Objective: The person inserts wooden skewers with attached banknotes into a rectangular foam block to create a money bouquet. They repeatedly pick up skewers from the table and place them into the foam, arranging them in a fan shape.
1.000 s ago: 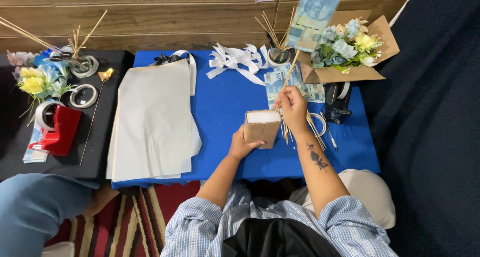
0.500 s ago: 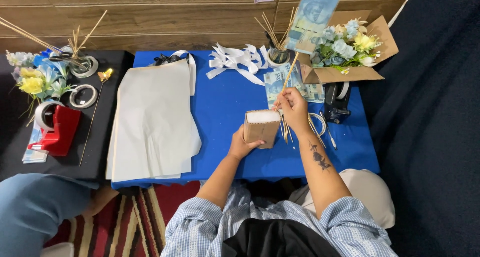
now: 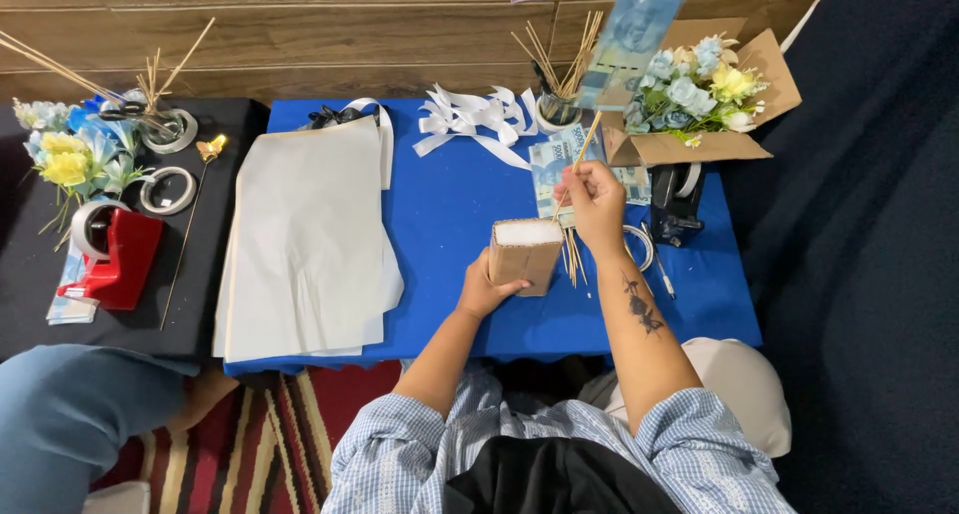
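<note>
Far left, on the black table [image 3: 40, 304]: artificial flowers [image 3: 62, 154], tape rolls [image 3: 168, 189], and a red tape dispenser [image 3: 112, 254]. A few thin sticks lie near its back edge.

On the blue table [image 3: 450, 214], left part: a stack of white paper sheets [image 3: 305, 239], its front edge hanging over the table edge. Behind it, white ribbons [image 3: 470, 119].

Centre: your left hand [image 3: 484, 289] cups the near left side of the box [image 3: 526, 254], fingers wrapped round its lower corner. The box is brown, upright, with white foam filling its top; it stands on the blue table near the front edge.

Just right of it: your right hand [image 3: 594, 199] hovers above and behind the box, fingers pinched narrow on a skewer [image 3: 579, 154]. The skewer slants up and away to a folded blue banknote [image 3: 639, 24] at its top. More skewers lie on the table under that hand, beside the box.

Behind: a cup of skewers [image 3: 557, 109]. Right: an open cardboard carton [image 3: 769, 74] of flowers, a black tape dispenser [image 3: 677, 204] in front of it.
</note>
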